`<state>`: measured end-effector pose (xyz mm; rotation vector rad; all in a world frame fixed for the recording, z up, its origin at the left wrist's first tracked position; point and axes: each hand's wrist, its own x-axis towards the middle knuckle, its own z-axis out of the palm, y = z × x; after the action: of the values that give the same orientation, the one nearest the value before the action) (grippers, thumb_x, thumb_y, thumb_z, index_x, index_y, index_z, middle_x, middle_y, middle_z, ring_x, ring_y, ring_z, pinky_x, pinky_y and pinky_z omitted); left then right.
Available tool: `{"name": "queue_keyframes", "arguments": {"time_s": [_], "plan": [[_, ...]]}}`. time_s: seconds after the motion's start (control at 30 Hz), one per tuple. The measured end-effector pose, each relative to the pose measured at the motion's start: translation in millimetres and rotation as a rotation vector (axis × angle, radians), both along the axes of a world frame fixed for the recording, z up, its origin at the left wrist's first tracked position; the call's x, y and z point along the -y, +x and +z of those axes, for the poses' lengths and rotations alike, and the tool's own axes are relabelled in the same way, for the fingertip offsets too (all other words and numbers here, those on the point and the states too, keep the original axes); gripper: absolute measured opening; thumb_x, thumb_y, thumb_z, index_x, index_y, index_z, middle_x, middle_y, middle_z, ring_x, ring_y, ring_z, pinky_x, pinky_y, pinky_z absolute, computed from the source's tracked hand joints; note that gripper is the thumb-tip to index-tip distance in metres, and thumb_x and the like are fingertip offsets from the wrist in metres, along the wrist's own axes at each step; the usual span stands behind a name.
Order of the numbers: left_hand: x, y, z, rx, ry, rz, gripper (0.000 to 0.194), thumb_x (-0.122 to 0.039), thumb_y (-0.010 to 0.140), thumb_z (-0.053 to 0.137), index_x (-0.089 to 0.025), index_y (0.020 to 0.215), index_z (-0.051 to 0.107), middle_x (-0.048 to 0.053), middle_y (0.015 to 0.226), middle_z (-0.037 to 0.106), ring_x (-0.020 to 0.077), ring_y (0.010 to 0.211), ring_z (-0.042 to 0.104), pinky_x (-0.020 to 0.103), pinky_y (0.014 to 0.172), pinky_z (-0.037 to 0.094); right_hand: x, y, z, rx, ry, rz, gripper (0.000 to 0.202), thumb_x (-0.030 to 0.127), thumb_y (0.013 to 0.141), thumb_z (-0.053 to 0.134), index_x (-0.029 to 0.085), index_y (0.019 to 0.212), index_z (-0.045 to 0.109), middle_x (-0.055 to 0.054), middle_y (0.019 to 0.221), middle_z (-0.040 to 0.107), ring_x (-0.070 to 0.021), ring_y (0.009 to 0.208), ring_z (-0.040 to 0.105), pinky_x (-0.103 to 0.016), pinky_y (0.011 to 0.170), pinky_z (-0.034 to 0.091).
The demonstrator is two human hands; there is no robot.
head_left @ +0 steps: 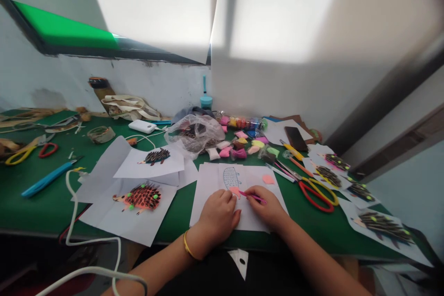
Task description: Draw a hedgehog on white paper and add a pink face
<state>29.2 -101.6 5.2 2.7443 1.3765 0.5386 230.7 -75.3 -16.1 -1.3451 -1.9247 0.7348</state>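
A white sheet of paper [207,189] lies in front of me with a blue hedgehog-like outline drawing [230,177] filled with small marks. At the lower end of the drawing, flat pink clay [235,191] covers part of it. My right hand [265,206] grips a thin magenta modelling tool [256,197], its tip touching or very near the clay's right edge. On the paper rests my left hand [219,215], fingers curled beside the clay's left side; what lies under the fingertips is hidden. Another flat pink clay piece [268,179] sits at the paper's upper right.
Finished hedgehog pictures lie left [138,198] and right [383,225]. Behind the paper are several small clay packets [239,153] and a clear plastic bag [194,136]. Scissors [317,196] lie right, a blue cutter [48,179] left. A white cable [71,222] crosses the table's front edge.
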Motion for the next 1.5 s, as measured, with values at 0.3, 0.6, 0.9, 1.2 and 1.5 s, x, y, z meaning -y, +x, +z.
{"name": "queue_keyframes", "arguments": {"time_s": [0.3,0.6,0.9,1.2,1.5], "plan": [[-0.1,0.4,1.1,-0.013,-0.010,0.003,0.023,-0.028,0.088,0.057,-0.017,0.108,0.059,0.009,0.098,0.059,0.0263,0.096,0.054,0.042,0.086,0.049,0.3,-1.2,2.4,-0.060,-0.039,-0.039,0.016,0.025,0.084,0.051,0.021,0.089,0.067,-0.003,0.090,0.070,-0.0199,0.085,0.064,-0.032,0.077,0.049],[-0.5,0.7,1.2,-0.016,-0.004,-0.001,0.021,-0.028,0.087,0.057,-0.017,0.105,0.059,0.009,0.098,0.059,0.0260,0.094,0.054,0.041,0.085,0.048,-1.7,-1.9,3.4,-0.141,-0.139,-0.081,0.017,0.030,0.083,0.055,0.021,0.094,0.065,-0.002,0.088,0.071,-0.0189,0.080,0.067,-0.031,0.074,0.051],[-0.1,0.2,-0.1,-0.004,0.005,-0.006,0.022,-0.027,0.086,0.058,-0.017,0.106,0.059,0.009,0.096,0.059,0.0259,0.094,0.054,0.042,0.084,0.048,0.1,-0.6,-1.5,-0.042,-0.008,-0.035,0.019,0.023,0.082,0.052,0.021,0.092,0.069,-0.004,0.093,0.071,-0.0199,0.089,0.064,-0.033,0.080,0.049],[0.1,0.9,0.1,-0.007,0.006,-0.001,0.023,-0.027,0.087,0.057,-0.017,0.107,0.059,0.009,0.096,0.059,0.0264,0.093,0.054,0.042,0.084,0.048,0.4,-3.1,-4.2,0.038,0.015,-0.023,0.019,0.018,0.082,0.051,0.021,0.091,0.068,-0.004,0.090,0.070,-0.0191,0.083,0.063,-0.032,0.076,0.049],[0.0,0.5,-0.3,0.014,0.002,0.001,0.023,-0.027,0.086,0.057,-0.019,0.108,0.058,0.009,0.097,0.059,0.0263,0.094,0.054,0.043,0.084,0.048,0.1,-3.3,-3.8,0.059,0.031,-0.020,0.019,0.018,0.082,0.050,0.021,0.089,0.067,-0.004,0.090,0.070,-0.0198,0.084,0.064,-0.032,0.075,0.049]]}}
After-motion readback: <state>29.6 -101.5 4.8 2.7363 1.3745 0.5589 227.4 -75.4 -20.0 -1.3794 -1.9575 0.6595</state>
